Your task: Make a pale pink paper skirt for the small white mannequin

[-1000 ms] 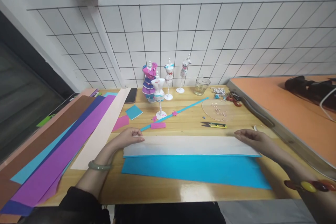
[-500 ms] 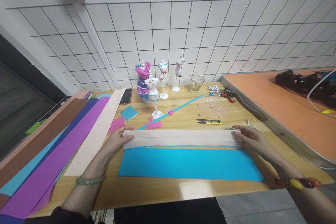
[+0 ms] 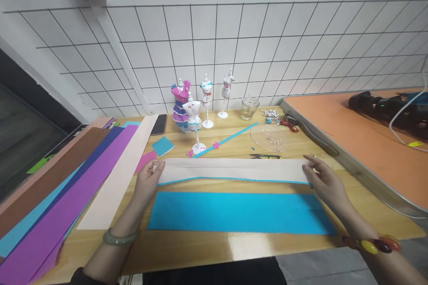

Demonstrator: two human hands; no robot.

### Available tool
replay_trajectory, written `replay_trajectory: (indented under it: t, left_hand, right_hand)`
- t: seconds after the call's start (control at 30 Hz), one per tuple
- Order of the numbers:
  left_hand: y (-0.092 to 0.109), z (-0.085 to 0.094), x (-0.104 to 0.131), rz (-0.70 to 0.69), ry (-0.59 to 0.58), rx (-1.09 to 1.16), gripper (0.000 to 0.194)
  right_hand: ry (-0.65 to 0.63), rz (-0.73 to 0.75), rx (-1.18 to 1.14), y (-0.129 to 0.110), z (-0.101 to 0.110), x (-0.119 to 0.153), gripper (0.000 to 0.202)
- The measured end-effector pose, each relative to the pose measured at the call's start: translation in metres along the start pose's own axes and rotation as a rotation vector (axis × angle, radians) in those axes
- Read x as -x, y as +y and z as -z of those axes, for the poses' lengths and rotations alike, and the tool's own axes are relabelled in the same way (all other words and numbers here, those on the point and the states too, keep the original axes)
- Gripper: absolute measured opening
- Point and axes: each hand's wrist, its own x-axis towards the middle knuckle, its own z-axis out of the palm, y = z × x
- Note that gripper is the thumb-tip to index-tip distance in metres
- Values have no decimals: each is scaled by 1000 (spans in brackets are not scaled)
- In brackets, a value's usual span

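A long pale pink strip with a thin blue lower edge is stretched between my hands. My left hand pinches its left end, and my right hand grips the right end between thumb and fingers. Nearer to me, a wide bright blue sheet lies flat on the wooden table. Beyond the strip, a narrow blue band with a pink flower shape runs diagonally. Small scissors are partly covered by the strip's upper edge.
Several small mannequins stand near the tiled wall, by a glass cup. Long coloured sheets lie at the left, with a phone behind. A clear round plate holds small pieces. An orange surface borders the right.
Both hands have lifted the pale strip a little, away from the blue sheet, so a wider band of table shows between them. The strip now hides the small pink roll.
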Motion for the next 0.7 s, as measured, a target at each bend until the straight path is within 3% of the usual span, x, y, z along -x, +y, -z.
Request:
replay_trajectory:
  t: [0.1,0.27,0.7]
  left_hand:
    - [1,4,-3,-79,30,-107,55]
    - [-1,11,-6,-62,-30,-138,52]
    - [-5,12,-5,-150,52,-200,45]
  right_hand:
    - [6,-33,-11,-5,3,1,53]
    - [-4,-55,-27,-7,6,1,51]
    - [87,-110,-93,-16,5,7,58]
